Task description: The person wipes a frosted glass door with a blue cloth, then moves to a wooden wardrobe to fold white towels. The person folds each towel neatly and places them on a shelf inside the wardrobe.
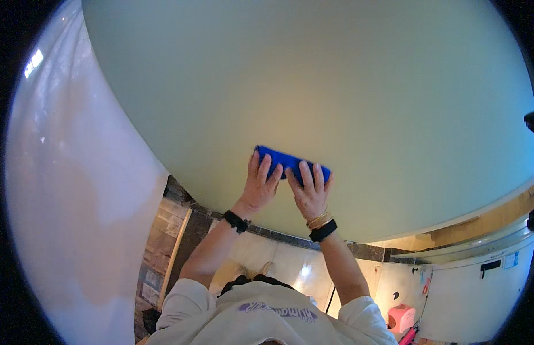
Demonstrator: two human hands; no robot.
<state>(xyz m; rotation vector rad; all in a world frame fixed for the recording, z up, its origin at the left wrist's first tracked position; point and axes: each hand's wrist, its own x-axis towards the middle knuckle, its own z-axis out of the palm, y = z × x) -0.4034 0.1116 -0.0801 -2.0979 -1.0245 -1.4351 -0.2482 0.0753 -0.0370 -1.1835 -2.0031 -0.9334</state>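
A folded blue cloth [285, 158] lies flat against a broad, smooth, pale green wall surface [313, 75]. My left hand [260, 185] presses on the cloth's left part, fingers spread and bent over it. On its right part rests my right hand [310, 192], its fingers likewise over the cloth. The two thumbs point toward each other near the cloth's lower edge. Both arms reach up from below, with a black band on each wrist. What lies under the cloth is hidden.
Translucent white sheeting [77, 190] hangs along the left. Below the wall runs a dark stone edge [278, 234] over a pale floor. A white door [479, 293] with a black handle stands at lower right, near a pink container [401, 318].
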